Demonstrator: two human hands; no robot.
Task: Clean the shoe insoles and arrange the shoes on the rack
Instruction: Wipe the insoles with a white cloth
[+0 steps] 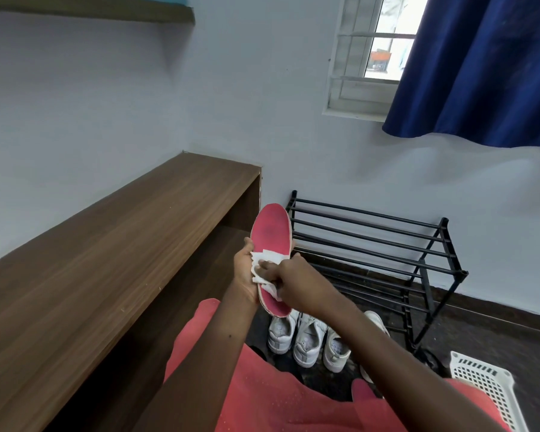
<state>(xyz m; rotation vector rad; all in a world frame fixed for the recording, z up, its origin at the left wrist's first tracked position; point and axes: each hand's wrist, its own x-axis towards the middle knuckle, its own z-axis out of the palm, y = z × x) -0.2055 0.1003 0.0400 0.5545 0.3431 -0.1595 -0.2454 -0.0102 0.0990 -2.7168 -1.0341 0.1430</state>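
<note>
A red insole (270,232) with a pale edge stands nearly upright in front of me, toe end up. My left hand (243,271) grips it from the left side near the middle. My right hand (289,280) pinches a white wipe (267,260) and presses it against the insole's red face. Below my hands, several white sneakers (307,338) stand on the dark floor, heels toward me. The black metal shoe rack (371,241) stands against the wall behind the insole, with nothing on its bars.
A long brown wooden bench (113,244) runs along the left wall. A white perforated plastic basket (487,385) sits at the lower right. A blue curtain (480,67) hangs over the window above the rack. My lap in red cloth (278,397) fills the bottom.
</note>
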